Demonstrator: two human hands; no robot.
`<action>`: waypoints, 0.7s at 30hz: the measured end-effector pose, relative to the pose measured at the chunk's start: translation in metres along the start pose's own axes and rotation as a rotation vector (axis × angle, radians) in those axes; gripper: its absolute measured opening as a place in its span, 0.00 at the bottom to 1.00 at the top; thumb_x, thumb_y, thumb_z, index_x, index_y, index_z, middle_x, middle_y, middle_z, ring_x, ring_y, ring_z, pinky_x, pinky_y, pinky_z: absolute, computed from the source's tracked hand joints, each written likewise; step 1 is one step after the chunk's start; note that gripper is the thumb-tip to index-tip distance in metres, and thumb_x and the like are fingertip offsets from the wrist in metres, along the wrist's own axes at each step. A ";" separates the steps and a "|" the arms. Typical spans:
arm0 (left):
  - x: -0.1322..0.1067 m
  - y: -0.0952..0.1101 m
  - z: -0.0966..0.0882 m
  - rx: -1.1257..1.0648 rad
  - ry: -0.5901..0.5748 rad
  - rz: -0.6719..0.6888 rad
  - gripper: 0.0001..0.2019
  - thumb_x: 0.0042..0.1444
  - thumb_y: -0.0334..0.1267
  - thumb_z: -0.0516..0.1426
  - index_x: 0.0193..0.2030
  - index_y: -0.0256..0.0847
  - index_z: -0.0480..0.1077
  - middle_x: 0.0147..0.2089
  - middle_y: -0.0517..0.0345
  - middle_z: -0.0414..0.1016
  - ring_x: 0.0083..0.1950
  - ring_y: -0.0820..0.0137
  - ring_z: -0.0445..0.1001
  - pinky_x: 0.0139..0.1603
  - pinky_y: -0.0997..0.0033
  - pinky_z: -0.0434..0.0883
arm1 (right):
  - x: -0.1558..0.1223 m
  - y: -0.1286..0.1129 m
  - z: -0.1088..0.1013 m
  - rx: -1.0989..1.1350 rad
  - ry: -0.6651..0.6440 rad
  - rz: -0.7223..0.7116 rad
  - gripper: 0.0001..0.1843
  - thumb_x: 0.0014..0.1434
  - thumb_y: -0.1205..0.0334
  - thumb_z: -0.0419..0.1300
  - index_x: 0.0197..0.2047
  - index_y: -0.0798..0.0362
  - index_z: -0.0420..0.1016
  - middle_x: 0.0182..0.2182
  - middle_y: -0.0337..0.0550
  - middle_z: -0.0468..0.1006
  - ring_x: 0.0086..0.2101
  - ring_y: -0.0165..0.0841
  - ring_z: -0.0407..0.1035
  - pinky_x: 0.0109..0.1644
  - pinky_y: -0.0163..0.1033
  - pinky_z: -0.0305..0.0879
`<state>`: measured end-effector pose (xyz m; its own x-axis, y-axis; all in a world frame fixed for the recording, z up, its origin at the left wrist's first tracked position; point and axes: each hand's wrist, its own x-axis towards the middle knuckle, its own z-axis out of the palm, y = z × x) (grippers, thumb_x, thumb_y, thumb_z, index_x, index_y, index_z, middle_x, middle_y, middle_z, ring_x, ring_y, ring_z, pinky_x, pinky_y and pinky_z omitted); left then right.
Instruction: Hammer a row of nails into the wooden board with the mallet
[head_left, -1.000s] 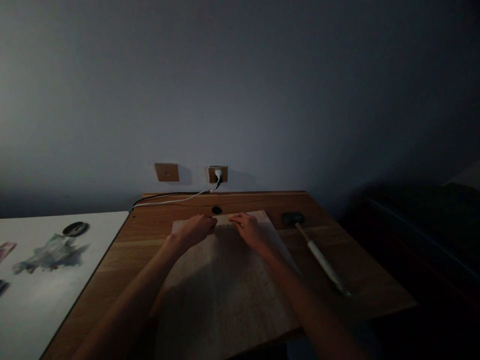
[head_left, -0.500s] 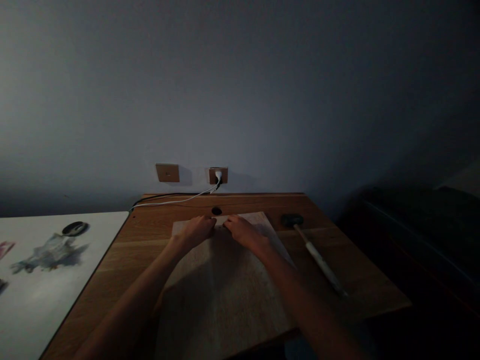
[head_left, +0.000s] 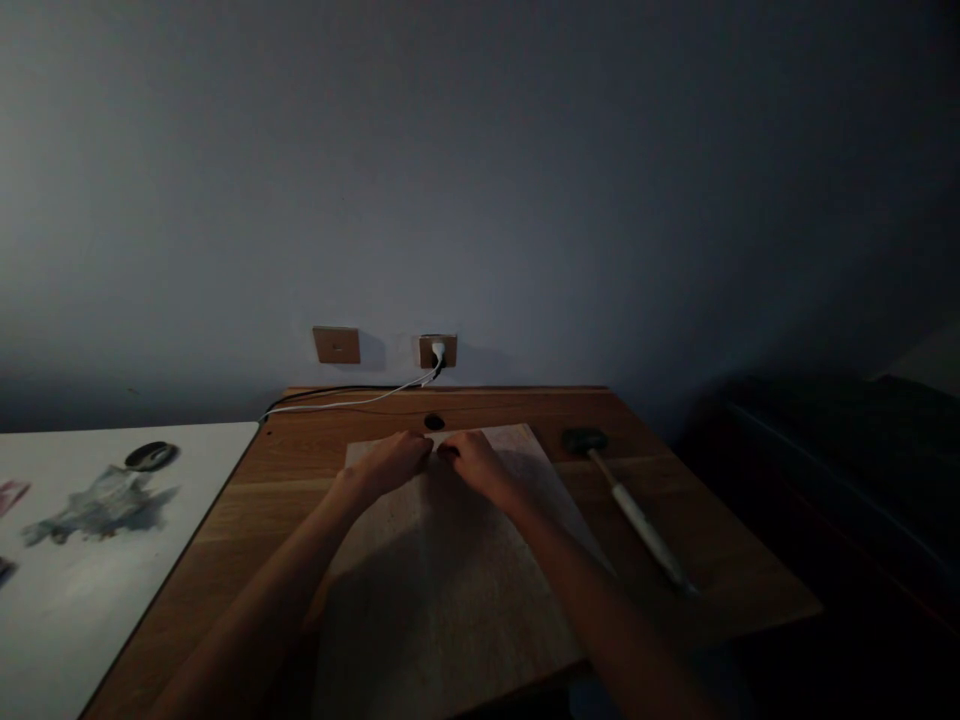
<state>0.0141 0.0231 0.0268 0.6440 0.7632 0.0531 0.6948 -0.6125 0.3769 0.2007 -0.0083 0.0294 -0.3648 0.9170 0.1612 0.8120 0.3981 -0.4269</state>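
Observation:
A pale wooden board (head_left: 480, 610) lies flat, with my two hands close together near its far edge. My left hand (head_left: 401, 457) has its fingers curled closed, and whatever they pinch is hidden. Just to its right, my right hand (head_left: 474, 462) is also closed, fingertips drawn in; I cannot make out what sits in them. A narrow gap parts the two hands. To the right of the board rests a mallet (head_left: 643, 525) with a dark head and a long, light-coloured handle.
Board and mallet are on a brown wooden table (head_left: 247, 510) with a round cable hole (head_left: 433, 423). A plug (head_left: 438, 352) sits in the wall socket, its cables (head_left: 337, 405) running left. On the white table (head_left: 82, 620) lie a crumpled grey item (head_left: 109, 505) and a roll of tape (head_left: 151, 457).
My right hand has shifted slightly left, closer to the left hand, and its fingers have turned inward. The left hand stays almost where it was.

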 end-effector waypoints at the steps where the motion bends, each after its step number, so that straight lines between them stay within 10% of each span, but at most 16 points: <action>1: 0.000 0.000 0.000 0.008 -0.008 -0.007 0.10 0.56 0.24 0.55 0.32 0.39 0.76 0.33 0.46 0.79 0.35 0.57 0.79 0.38 0.65 0.69 | 0.000 -0.002 0.003 0.001 0.003 0.016 0.14 0.64 0.74 0.58 0.38 0.56 0.85 0.36 0.49 0.87 0.39 0.36 0.80 0.43 0.33 0.67; 15: 0.000 -0.002 -0.001 0.099 -0.022 -0.057 0.10 0.62 0.30 0.53 0.39 0.39 0.77 0.37 0.42 0.80 0.38 0.54 0.80 0.39 0.63 0.70 | 0.006 0.010 -0.002 -0.102 -0.123 -0.184 0.14 0.60 0.81 0.58 0.41 0.60 0.84 0.44 0.55 0.83 0.45 0.38 0.76 0.51 0.36 0.66; 21: 0.011 -0.014 -0.004 -0.562 0.142 -0.028 0.09 0.58 0.38 0.61 0.29 0.40 0.71 0.25 0.59 0.70 0.25 0.71 0.68 0.28 0.74 0.62 | 0.005 0.019 0.002 -0.085 -0.096 -0.212 0.13 0.65 0.75 0.60 0.47 0.58 0.84 0.46 0.54 0.82 0.47 0.38 0.76 0.54 0.39 0.67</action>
<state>0.0102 0.0403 0.0256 0.5515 0.8215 0.1450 0.4091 -0.4178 0.8112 0.2132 0.0032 0.0202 -0.5696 0.8077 0.1521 0.7466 0.5859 -0.3152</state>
